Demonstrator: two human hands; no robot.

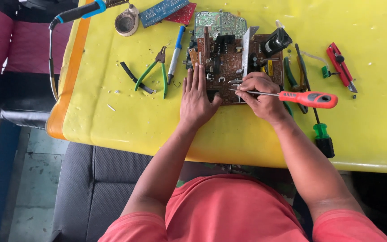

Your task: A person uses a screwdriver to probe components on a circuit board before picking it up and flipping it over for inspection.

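Observation:
A brown circuit board [229,62] with dark components and metal heat sinks lies on the yellow table [126,121]. My left hand [196,98] rests flat on the board's left edge, fingers spread, holding it down. My right hand [263,95] is closed around a screwdriver with a red-orange handle [307,99]; its thin shaft runs left across my fingers, with the tip at the board's lower middle. A small metal part sits under my right fingers.
Green-handled pliers [154,71], a blue-handled tool [176,53], a soldering iron [75,13], a round tin [126,22], and blue and red boards [166,11] lie at left and back. A green screwdriver [322,134] and red utility knife [341,67] lie at right.

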